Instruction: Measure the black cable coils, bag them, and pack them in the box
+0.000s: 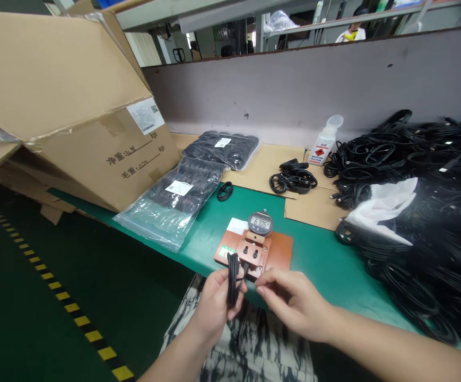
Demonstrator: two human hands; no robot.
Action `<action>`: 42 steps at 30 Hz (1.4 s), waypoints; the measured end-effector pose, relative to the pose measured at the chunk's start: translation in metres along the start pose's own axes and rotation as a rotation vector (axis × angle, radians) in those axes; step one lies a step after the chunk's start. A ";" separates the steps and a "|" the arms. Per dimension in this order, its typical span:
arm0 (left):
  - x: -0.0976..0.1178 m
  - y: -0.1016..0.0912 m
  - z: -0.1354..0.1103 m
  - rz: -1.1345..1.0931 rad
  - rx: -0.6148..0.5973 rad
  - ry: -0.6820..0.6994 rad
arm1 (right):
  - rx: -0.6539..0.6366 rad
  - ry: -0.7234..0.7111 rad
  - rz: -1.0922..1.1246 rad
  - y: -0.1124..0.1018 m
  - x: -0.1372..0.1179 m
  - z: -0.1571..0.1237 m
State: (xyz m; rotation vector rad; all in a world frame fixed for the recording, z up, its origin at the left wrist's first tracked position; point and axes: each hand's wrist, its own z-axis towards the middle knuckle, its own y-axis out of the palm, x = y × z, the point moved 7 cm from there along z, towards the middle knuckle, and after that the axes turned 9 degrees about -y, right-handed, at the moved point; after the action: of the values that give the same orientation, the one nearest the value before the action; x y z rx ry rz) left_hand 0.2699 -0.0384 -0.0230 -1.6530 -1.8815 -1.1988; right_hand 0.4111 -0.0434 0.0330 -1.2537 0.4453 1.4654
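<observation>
Low in the centre of the frame, the left hand (214, 305) is clenched around a coiled black cable (233, 278), holding the bundle upright just in front of the brown test fixture (254, 250). The right hand (292, 302) sits just beside it at lower centre-right, fingertips pinched together toward the coil; whether they grip a cable end cannot be told.

The fixture carries a digital gauge (261, 223) reading about 6.7 and stands near the front edge of the green table (321, 260). 2 bagged cable packs (182, 196) lie to the upper left, and a large loose pile of cables (425, 212) fills the right side.

The coil is held over the table edge, so a slack grip could drop it to the floor. A knock against the fixture would likely disturb the gauge reading.
</observation>
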 end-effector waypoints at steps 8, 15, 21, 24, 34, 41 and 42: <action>-0.001 0.001 0.000 0.002 -0.005 -0.002 | -0.001 0.005 -0.002 0.000 0.000 0.000; 0.001 0.003 -0.005 0.003 -0.008 -0.020 | -0.005 0.008 -0.005 0.000 -0.001 0.001; -0.011 0.018 -0.024 -0.075 -0.221 -0.066 | -0.014 -0.004 0.053 -0.001 -0.004 0.000; -0.022 0.031 -0.031 -0.138 -0.417 -0.123 | -0.018 0.008 0.161 -0.002 -0.004 -0.001; -0.041 0.059 -0.048 -0.280 -0.848 -0.440 | -0.150 0.155 0.600 0.006 0.002 -0.003; -0.059 0.054 -0.049 -0.317 -0.750 -0.704 | -0.381 0.427 0.865 0.027 0.009 -0.015; -0.062 0.050 -0.046 -0.297 -0.672 -0.713 | -0.388 0.465 0.875 0.030 0.011 -0.017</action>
State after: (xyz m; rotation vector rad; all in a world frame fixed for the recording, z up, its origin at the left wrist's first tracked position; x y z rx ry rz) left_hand 0.3203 -0.1159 -0.0249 -2.4720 -2.3555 -1.6402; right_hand 0.3943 -0.0619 0.0063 -1.8496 1.1703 2.0391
